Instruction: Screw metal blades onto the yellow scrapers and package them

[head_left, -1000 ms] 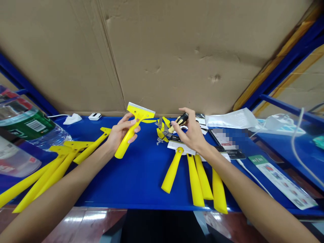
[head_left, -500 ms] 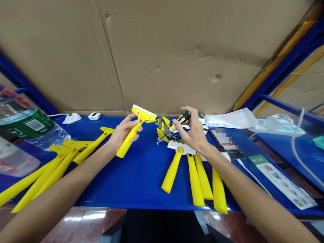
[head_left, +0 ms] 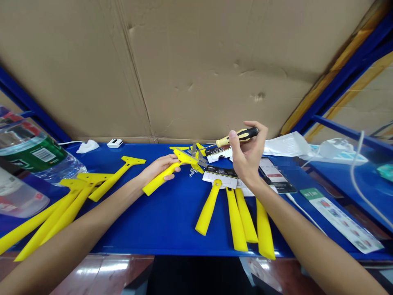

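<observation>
One yellow scraper [head_left: 167, 172] held in left fingers [head_left: 168, 158], head [head_left: 185, 157] jutting beyond.

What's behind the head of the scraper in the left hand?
Around the scraper head's far side, yellow pieces and grey metal pieces show on the blue table. Whatever lies directly behind the head is covered and can't be seen.
</observation>
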### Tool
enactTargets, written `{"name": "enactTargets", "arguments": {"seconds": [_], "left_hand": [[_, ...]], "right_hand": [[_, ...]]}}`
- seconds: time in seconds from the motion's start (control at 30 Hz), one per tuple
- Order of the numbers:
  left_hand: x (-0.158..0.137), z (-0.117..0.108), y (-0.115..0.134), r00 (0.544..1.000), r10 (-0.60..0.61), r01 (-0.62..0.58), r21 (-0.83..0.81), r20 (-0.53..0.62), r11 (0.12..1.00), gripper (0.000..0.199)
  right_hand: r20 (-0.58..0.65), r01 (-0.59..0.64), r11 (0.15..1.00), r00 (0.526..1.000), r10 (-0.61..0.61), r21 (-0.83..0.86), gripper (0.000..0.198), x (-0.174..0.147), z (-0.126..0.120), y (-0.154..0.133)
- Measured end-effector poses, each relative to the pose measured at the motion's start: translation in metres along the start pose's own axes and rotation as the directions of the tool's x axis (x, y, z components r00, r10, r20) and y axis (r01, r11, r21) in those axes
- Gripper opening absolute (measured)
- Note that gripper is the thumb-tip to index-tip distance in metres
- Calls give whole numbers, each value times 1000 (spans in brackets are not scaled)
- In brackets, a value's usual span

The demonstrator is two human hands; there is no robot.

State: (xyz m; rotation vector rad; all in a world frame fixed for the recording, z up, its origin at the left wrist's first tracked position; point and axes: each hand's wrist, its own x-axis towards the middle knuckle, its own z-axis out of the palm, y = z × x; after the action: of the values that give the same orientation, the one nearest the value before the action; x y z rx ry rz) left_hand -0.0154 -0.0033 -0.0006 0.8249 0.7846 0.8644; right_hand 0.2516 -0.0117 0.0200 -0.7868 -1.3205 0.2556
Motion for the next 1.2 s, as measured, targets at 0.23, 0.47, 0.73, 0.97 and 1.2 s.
{"name": "enactTargets", "arguments": {"seconds": [0.23, 0.47, 0.73, 0.97, 1.2], "left_hand": [[0, -2, -5, 968, -154, 143, 70, 196, 987, 21], [-4, -2, -7, 945, -200, 180, 100, 258, 979, 19], [-4, -3, -9, 948, -218, 192, 130, 231, 973, 24], [-3, -5, -10, 947, -213, 185, 133, 240, 974, 24], [-2, -4, -10, 943, -223, 193, 142, 248, 971, 28]], "right_hand": [[4, 21, 1000, 1000, -21, -15, 39, -3, 2, -2], [127, -58, 997, 991, 52, 47, 42, -14, 7, 6], [166, -124, 991, 980, 113, 55, 47, -18, 9, 5], [164, -123, 990, 980, 112, 63, 47, -18, 10, 2], [162, -148, 984, 978, 131, 103, 48, -19, 10, 6]]}}
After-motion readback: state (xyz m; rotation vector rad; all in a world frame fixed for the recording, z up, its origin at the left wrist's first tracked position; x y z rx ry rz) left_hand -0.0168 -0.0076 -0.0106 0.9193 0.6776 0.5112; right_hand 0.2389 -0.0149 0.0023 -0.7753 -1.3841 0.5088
